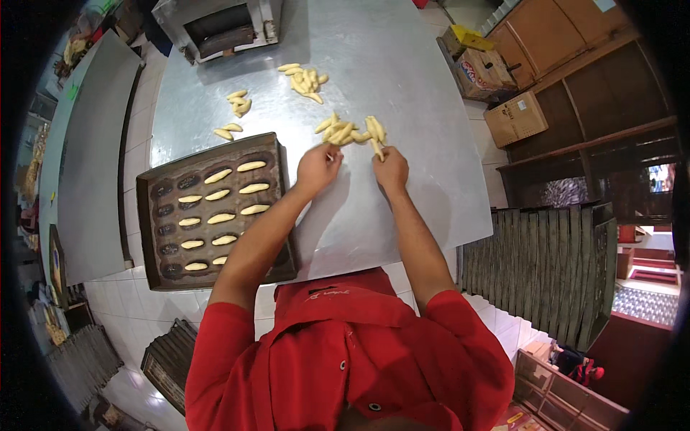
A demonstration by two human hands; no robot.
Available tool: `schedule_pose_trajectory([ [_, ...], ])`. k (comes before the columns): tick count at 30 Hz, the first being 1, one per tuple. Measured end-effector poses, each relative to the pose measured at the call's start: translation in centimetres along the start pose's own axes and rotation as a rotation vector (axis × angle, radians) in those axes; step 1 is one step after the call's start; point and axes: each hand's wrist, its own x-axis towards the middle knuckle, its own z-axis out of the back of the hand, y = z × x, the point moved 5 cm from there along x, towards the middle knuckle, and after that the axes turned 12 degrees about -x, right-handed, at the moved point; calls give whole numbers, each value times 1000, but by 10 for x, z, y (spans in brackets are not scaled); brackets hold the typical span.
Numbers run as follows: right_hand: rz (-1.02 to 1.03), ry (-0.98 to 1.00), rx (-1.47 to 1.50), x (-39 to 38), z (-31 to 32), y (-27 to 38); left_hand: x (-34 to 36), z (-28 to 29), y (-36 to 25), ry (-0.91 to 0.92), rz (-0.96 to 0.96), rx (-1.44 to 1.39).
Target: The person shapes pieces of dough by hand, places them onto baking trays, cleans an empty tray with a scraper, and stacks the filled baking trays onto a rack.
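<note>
On the metal table (431,144), a pile of pale, tapered dough pieces (338,131) lies just beyond my hands. My right hand (392,171) pinches the near end of one dough piece (377,149) beside a few others. My left hand (318,171) is closed, its fingers curled at the near edge of the pile; what they hold, if anything, is hidden. To the left sits a dark, worn baking pan (143,215) with rows of oval hollows. Dough pieces (218,176) lie singly in the middle and right rows, while the leftmost hollows show bare. My left forearm covers the pan's lower right part.
More dough pieces (307,80) lie in small groups farther back on the table. A metal machine (215,29) stands at the far left end. Stacked dark pans (535,266) stand right of the table, below cardboard boxes (516,118) and wooden shelving (604,93).
</note>
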Motion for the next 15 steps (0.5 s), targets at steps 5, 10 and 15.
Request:
schedule_pose_trajectory([
  [5,-63,384,249,-35,29,-23,49,-25,11,-249,-65,301],
  [10,26,348,328,-55,43,-77,31,-23,-16,-381,-204,284],
  [15,570,246,28,-87,75,-75,-78,-31,-34,32,-345,225],
])
